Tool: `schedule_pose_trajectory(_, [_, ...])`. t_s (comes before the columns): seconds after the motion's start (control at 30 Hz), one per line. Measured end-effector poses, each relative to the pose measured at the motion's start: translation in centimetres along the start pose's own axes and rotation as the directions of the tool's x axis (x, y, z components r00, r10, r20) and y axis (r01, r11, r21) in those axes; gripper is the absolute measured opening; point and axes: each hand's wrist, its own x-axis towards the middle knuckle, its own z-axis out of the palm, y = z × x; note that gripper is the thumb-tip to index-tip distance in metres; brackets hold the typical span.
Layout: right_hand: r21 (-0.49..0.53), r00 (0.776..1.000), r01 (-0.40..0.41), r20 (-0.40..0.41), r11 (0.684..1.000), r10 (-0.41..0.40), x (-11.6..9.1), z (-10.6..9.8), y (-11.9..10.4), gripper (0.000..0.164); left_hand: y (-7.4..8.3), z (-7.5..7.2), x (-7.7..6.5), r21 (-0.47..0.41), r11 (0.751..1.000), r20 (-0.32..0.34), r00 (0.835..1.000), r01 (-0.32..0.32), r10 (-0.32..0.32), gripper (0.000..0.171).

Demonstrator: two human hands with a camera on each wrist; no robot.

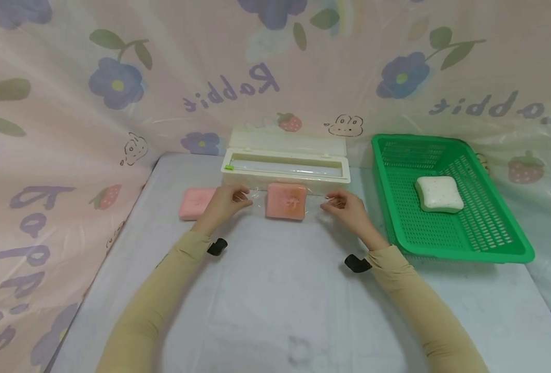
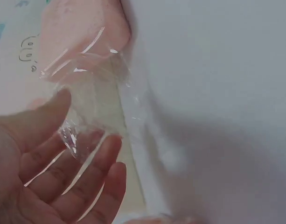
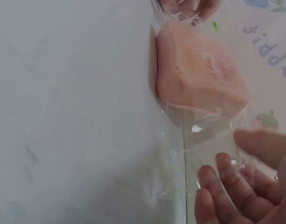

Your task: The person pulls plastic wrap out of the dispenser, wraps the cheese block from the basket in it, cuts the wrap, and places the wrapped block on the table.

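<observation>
A pink bar of soap (image 1: 286, 201), covered by clear cling film, lies on the table between my hands. The film (image 2: 94, 88) stretches out from both of its sides in wrinkled ends. Around the left end is my left hand (image 1: 229, 203), its fingers spread and bent, thumb apart from them, with film touching the fingertips. My right hand (image 1: 347, 210) is in a like pose at the right end (image 3: 236, 163) of the film, a gap showing between thumb and fingers. A second pink soap (image 1: 195, 203) lies partly hidden behind my left hand.
Behind the wrapped soap stands a white cling film dispenser (image 1: 285, 173), lid raised, with a green cutter slide (image 1: 229, 167). To the right, a green basket (image 1: 462, 254) holds a white soap (image 1: 439, 194). A patterned curtain (image 1: 303, 77) hangs behind the table.
</observation>
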Motion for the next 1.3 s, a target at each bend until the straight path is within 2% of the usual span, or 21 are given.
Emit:
schedule_pose_trajectory(0.1, [0.06, 0.999, -0.038, -0.014, 0.997, 0.039, -0.1, -0.3, 0.2, 0.024, -0.3, -0.2, -0.2, -0.048, 0.998, -0.039, 0.999, 0.037, -0.039, 0.02])
schedule_pose_trajectory(0.2, [0.12, 0.995, -0.066, -0.063, 0.991, 0.074, 0.1, -0.2, 0.4, 0.021, -0.2, -0.1, -0.1, -0.101, 0.992, -0.123, 0.989, 0.074, -0.086, 0.015])
schedule_pose_trajectory(0.33, [0.141, 0.978, -0.11, -0.159, 0.984, 0.133, 0.3, 0.2, 1.0, 0.03, 0.2, 0.5, 0.0, -0.135, 0.983, -0.214, 0.965, 0.125, -0.152, 0.026])
schedule_pose_trajectory(0.43, [0.146, 0.965, -0.171, -0.176, 0.974, 0.195, 0.3, 0.4, 1.1, 0.04, 0.8, 1.0, -0.1, -0.187, 0.961, -0.214, 0.946, 0.203, -0.242, 0.046])
schedule_pose_trajectory(0.5, [0.169, 0.958, -0.212, -0.157, 0.963, 0.238, 0.5, 0.5, 1.0, 0.046, 0.9, 1.2, 0.0, -0.239, 0.935, -0.184, 0.934, 0.26, -0.307, 0.055])
schedule_pose_trajectory(0.57, [0.211, 0.95, -0.255, -0.126, 0.944, 0.285, 0.7, 0.5, 0.9, 0.049, 0.8, 1.4, 0.1, -0.298, 0.905, -0.145, 0.923, 0.303, -0.357, 0.058])
schedule_pose_trajectory(0.67, [0.331, 0.936, -0.301, -0.075, 0.894, 0.343, 1.0, 0.6, 0.8, 0.053, 0.1, 1.8, 0.5, -0.376, 0.872, -0.115, 0.918, 0.313, -0.38, 0.051])
schedule_pose_trajectory(0.7, [0.367, 0.933, -0.308, -0.063, 0.878, 0.354, 1.1, 0.7, 0.8, 0.054, -0.5, 2.1, 0.7, -0.416, 0.866, -0.131, 0.925, 0.276, -0.358, 0.046])
schedule_pose_trajectory(0.77, [0.426, 0.932, -0.311, -0.037, 0.85, 0.36, 1.2, 0.8, 0.8, 0.053, -1.0, 2.3, 0.8, -0.453, 0.856, -0.147, 0.925, 0.251, -0.349, 0.038])
schedule_pose_trajectory(0.9, [0.47, 0.948, -0.283, 0.004, 0.836, 0.318, 0.9, 0.7, 1.1, 0.041, -1.0, 2.4, 0.4, -0.517, 0.83, -0.193, 0.916, 0.21, -0.352, 0.023])
schedule_pose_trajectory(0.93, [0.479, 0.952, -0.274, 0.015, 0.834, 0.305, 0.8, 0.7, 1.1, 0.037, -0.5, 2.1, 0.2, -0.514, 0.824, -0.187, 0.907, 0.238, -0.378, 0.022])
schedule_pose_trajectory(0.97, [0.481, 0.956, -0.268, 0.023, 0.835, 0.293, 0.7, 0.7, 1.2, 0.035, -0.4, 1.9, 0.1, -0.537, 0.81, -0.185, 0.905, 0.234, -0.384, 0.02])
schedule_pose_trajectory(1.17, [0.461, 0.944, -0.312, 0.049, 0.83, 0.328, 0.5, 0.4, 1.5, 0.035, 0.3, 1.4, -0.3, -0.584, 0.771, -0.18, 0.886, 0.254, -0.428, 0.019])
schedule_pose_trajectory(1.3, [0.482, 0.934, -0.34, 0.073, 0.807, 0.35, 0.9, 0.6, 2.0, 0.04, 0.4, 1.5, -0.3, -0.566, 0.772, -0.178, 0.871, 0.289, -0.457, 0.019])
